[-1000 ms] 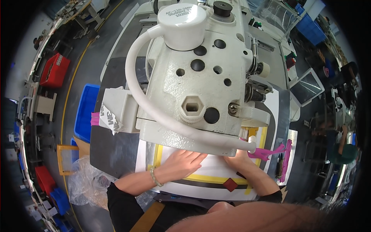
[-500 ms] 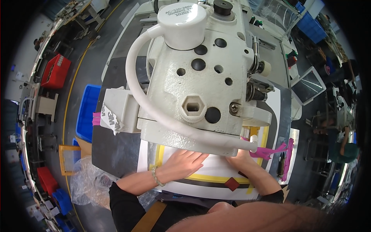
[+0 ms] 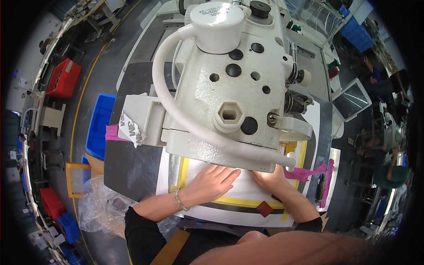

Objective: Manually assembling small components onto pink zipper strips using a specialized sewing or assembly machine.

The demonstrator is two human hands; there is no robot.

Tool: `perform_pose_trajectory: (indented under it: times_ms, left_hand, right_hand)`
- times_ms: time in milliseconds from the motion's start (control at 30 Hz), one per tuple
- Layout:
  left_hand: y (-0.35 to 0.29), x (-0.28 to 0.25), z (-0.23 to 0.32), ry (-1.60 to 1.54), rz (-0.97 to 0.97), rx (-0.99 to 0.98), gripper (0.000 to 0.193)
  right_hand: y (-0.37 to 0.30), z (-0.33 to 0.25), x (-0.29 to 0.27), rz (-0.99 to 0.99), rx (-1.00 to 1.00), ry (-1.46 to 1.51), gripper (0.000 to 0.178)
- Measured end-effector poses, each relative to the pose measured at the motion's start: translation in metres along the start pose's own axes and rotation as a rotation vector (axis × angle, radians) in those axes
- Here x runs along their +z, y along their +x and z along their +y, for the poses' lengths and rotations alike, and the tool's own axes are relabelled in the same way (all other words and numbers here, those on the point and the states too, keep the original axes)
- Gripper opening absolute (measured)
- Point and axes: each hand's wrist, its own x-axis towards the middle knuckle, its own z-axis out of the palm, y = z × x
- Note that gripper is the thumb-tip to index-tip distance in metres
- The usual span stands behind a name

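Observation:
My left hand (image 3: 213, 183) lies flat, fingers stretched out, on a white sheet (image 3: 248, 190) edged with yellow tape (image 3: 240, 203). Its fingertips reach the front edge of a large off-white sewing machine head (image 3: 194, 99). Opposite it, my right hand (image 3: 274, 181) rests on the same sheet. The machine head covers most of its fingers, so their grip is hidden. A dark red diamond-shaped piece (image 3: 265, 209) sits on the tape's front strip, near my right wrist. Whatever lies under the machine head is out of sight.
A white hose (image 3: 160, 70) loops over the machine. Magenta strips (image 3: 327, 185) hang at the right, beside a screen (image 3: 352, 100). To the left stand a blue bin (image 3: 100, 128), a clear plastic bag (image 3: 99, 205) and a red crate (image 3: 64, 78). A dark metal plate (image 3: 132, 172) extends left.
The machine appears shifted slightly right and up in the picture. My left hand has moved slightly up, still flat. The right hand has shifted a little left, and more of it shows.

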Motion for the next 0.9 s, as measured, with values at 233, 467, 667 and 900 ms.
perform_pose_trajectory:
  times_ms: [233, 467, 667, 900]
  left_hand:
    - [-0.003, 0.005, 0.004, 0.023, 0.045, 0.000, 0.040]
    - [-0.003, 0.007, 0.002, 0.029, 0.018, 0.008, 0.037]
    - [-0.001, 0.008, 0.001, 0.036, 0.049, 0.024, 0.036]
    - [0.004, 0.008, 0.003, 0.069, 0.054, 0.024, 0.028]
  right_hand:
    - [0.002, 0.004, -0.013, 0.059, -0.027, 0.011, 0.033]
    - [-0.006, 0.015, -0.015, 0.337, 0.311, 0.295, 0.026]
    - [-0.012, 0.018, -0.008, 0.413, 0.530, 0.497, 0.023]
    - [-0.009, 0.019, -0.009, 0.387, 0.516, 0.523, 0.021]
